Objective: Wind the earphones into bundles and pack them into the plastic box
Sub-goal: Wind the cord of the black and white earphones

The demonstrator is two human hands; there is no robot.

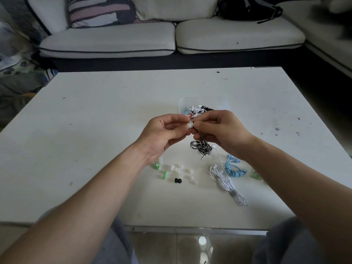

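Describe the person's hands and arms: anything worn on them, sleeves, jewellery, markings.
The left hand and the right hand are both bare: no gloves, rings, watch or bracelet show. The left forearm and the right forearm are uncovered down to the frame's edge, with no sleeve in view and no markings visible.

Head-worn view, forward-down, close over table [91,119]
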